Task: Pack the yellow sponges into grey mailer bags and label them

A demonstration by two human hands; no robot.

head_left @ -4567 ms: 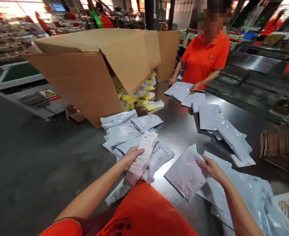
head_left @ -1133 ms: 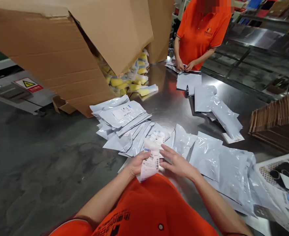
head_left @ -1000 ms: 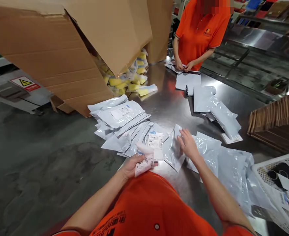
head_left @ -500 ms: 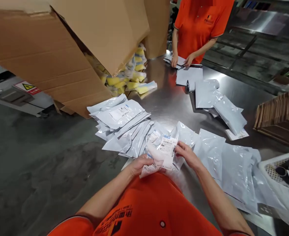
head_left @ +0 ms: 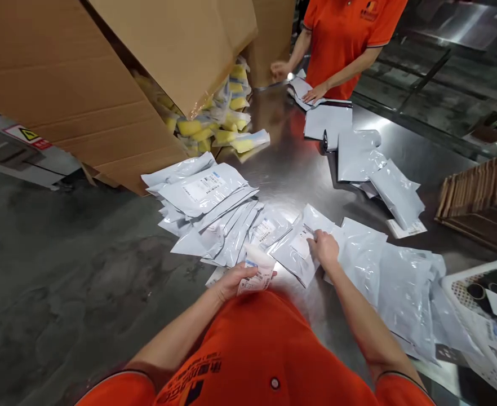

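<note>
My left hand (head_left: 235, 279) is closed on a strip of printed labels (head_left: 257, 269) close to my body. To the right, my right hand (head_left: 326, 248) touches a white label (head_left: 301, 242) lying on a grey mailer bag (head_left: 291, 255); its fingers are pressed together at the label's edge. Just left of that bag lies another labelled bag (head_left: 269, 228). A pile of labelled grey bags (head_left: 206, 192) overlaps at the left, and more bags (head_left: 362, 254) without visible labels lie right of my right hand.
A large cardboard box (head_left: 75, 96) holds yellow packets (head_left: 193, 127) at the upper left. Across the metal table (head_left: 286, 175) a person (head_left: 341, 45) handles bags. A white basket (head_left: 460, 293) and stacked cardboard (head_left: 480, 192) stand at the right.
My right hand has carried a label from the strip onto the bag in front of it. My left hand keeps the strip. The person opposite has moved one hand off the bags, leftward.
</note>
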